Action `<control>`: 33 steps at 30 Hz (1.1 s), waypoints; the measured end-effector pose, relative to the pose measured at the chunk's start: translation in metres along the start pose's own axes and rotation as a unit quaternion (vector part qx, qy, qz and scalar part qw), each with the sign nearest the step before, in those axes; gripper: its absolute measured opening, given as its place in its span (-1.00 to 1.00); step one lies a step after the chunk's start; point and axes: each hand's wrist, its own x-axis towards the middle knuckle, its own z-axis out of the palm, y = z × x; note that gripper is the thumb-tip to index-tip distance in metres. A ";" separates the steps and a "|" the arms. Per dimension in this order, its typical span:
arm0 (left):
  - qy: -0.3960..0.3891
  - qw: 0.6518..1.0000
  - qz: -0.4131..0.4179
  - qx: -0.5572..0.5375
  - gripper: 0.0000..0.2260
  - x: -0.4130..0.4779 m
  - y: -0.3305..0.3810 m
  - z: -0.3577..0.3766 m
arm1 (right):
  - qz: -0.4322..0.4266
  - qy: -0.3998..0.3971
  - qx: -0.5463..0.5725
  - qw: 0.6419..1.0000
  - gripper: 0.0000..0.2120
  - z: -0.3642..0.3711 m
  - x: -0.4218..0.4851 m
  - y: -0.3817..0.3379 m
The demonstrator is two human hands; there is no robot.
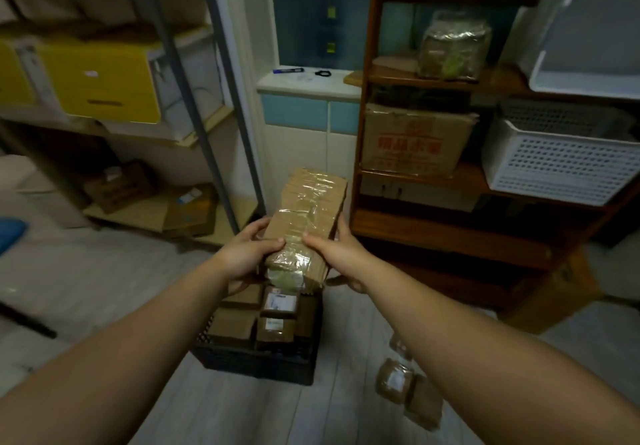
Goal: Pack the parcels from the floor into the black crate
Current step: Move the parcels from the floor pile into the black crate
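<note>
Cardboard parcel (306, 222) gripped by left hand (246, 254) and right hand (341, 254), arms outstretched above black crate (256, 363).

Cardboard parcel (304, 226) wrapped in glossy clear tape — black crate (256, 365) of matt plastic — wooden shelf (446, 236).

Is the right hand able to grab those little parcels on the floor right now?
Probably not yet: the right hand and left hand both hold the long taped parcel over the black crate. The floor parcels lie uncovered beside it, so a freed hand should reach them.
</note>
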 end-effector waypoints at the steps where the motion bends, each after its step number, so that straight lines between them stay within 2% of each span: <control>1: 0.013 1.000 -0.001 0.003 -0.47 0.008 0.004 -0.012 | -0.002 -0.014 -0.010 1.000 -0.11 0.011 0.008 -0.005; 5: 0.007 0.999 -0.029 0.028 -0.37 0.043 0.016 -0.070 | -0.019 -0.022 -0.002 1.000 -0.20 0.057 0.051 -0.018; 9: -0.028 0.993 -0.066 0.095 -0.35 0.083 0.019 -0.134 | -0.017 0.014 0.022 1.000 -0.28 0.109 0.096 -0.016; 13: -0.054 0.988 -0.091 0.110 -0.34 0.123 0.012 -0.180 | -0.012 0.047 -0.013 0.999 -0.30 0.152 0.130 -0.003; 15: -0.063 0.986 -0.093 0.127 -0.34 0.139 0.008 -0.188 | -0.007 0.047 -0.024 0.999 -0.24 0.163 0.138 0.008; 17: -0.074 0.982 -0.097 0.145 -0.33 0.154 0.003 -0.189 | -0.016 0.049 -0.052 0.997 -0.10 0.169 0.144 0.022; 19: -0.084 0.979 -0.115 0.148 -0.34 0.166 -0.005 -0.185 | -0.023 0.069 -0.118 0.990 0.15 0.169 0.152 0.039; 21: -0.094 0.977 -0.134 0.137 -0.35 0.178 -0.017 -0.179 | -0.009 0.047 -0.216 0.975 0.28 0.164 0.158 0.054; 25: -0.122 0.972 -0.141 0.140 -0.35 0.213 -0.058 -0.168 | -0.010 0.040 -0.374 0.927 0.16 0.152 0.181 0.104; 28: -0.131 0.966 -0.136 0.175 -0.32 0.250 -0.111 -0.161 | 0.008 0.040 -0.425 0.904 0.07 0.150 0.205 0.157; 33: -0.162 0.957 -0.143 0.194 -0.39 0.321 -0.231 -0.160 | 0.030 0.029 -0.469 0.882 -0.03 0.152 0.253 0.266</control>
